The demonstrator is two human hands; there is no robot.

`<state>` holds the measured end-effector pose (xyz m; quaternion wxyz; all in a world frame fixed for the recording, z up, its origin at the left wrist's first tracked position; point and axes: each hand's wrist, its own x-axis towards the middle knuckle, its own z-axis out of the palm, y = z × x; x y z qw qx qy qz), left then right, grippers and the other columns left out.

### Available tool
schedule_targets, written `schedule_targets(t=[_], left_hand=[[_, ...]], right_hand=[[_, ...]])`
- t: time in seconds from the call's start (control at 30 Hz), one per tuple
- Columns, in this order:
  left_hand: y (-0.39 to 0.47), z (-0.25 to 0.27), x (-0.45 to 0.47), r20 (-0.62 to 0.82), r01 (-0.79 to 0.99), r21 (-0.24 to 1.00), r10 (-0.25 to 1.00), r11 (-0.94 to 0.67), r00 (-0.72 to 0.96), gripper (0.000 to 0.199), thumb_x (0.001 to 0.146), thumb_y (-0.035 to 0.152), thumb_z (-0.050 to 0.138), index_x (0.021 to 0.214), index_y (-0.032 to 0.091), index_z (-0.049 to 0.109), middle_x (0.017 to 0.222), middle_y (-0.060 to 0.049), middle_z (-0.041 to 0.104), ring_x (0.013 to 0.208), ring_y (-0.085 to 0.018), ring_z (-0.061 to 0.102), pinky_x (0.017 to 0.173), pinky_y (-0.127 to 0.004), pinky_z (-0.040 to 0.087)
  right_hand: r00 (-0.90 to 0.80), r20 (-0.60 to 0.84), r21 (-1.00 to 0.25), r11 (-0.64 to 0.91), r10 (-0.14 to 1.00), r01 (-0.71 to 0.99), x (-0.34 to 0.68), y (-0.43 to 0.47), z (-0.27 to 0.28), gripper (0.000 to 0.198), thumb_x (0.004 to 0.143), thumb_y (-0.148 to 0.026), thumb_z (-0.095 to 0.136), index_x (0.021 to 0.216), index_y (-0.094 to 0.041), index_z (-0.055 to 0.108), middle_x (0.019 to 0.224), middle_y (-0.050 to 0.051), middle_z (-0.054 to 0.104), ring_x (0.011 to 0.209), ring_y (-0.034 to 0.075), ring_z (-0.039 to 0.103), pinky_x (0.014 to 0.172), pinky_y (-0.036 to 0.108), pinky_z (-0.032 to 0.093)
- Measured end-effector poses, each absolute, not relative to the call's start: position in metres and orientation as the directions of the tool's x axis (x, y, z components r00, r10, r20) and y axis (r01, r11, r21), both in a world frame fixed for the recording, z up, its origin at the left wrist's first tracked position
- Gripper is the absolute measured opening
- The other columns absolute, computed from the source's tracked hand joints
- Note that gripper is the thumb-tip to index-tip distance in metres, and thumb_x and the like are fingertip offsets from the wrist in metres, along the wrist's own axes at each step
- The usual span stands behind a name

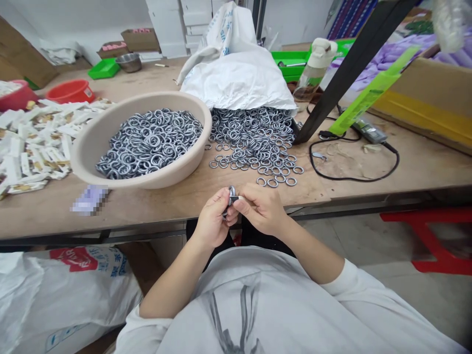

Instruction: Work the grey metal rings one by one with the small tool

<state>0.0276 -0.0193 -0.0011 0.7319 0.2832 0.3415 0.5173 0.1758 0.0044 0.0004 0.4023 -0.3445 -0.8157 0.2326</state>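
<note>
Both hands: left hand (213, 220), right hand (260, 209) pinch metal ring (232, 192) between.

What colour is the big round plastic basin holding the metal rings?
Beige, clearest in the head view: the big round plastic basin.

Metal rings (254, 140) silver-grey, heaped mid-counter; basin (110, 128) beige; sack (239, 78) white, blue print; bowl (72, 91) red, far left corner; trays (105, 69) green, far edge; counter (368, 162) brown wood; cable (354, 177) black.

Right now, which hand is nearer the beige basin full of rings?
Left. The left hand sits just below the basin, off its front rim. The right hand is farther right, below the loose rings spilled on the table.
</note>
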Motion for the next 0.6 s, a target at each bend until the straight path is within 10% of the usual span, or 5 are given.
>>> schedule_targets(t=[0.23,0.6], left_hand=[[-0.029,0.002,0.029,-0.183,-0.518,0.788,0.931,0.331,0.317,0.044,0.076,0.050,0.076,0.069,0.017,0.049,0.053,0.006,0.037,0.045,-0.005,0.029,0.042,-0.017,0.023],[-0.023,0.001,0.033,-0.233,-0.585,0.773,0.967,0.247,0.100,0.044,0.072,0.046,0.081,0.070,0.018,0.046,0.052,0.008,0.040,0.044,-0.004,0.030,0.041,-0.015,0.027]], right_hand=[[-0.285,0.466,-0.715,0.546,0.838,0.437,0.186,0.020,-0.002,0.050,0.100,-0.052,0.042,0.061,-0.021,0.038,0.055,-0.004,0.036,0.053,0.011,0.035,0.055,0.029,0.024],[-0.450,0.551,-0.485,0.708,0.703,0.513,0.174,-0.003,-0.002,0.052,0.100,-0.054,0.040,0.062,-0.020,0.047,0.058,-0.001,0.046,0.055,0.012,0.041,0.056,0.028,0.024]])
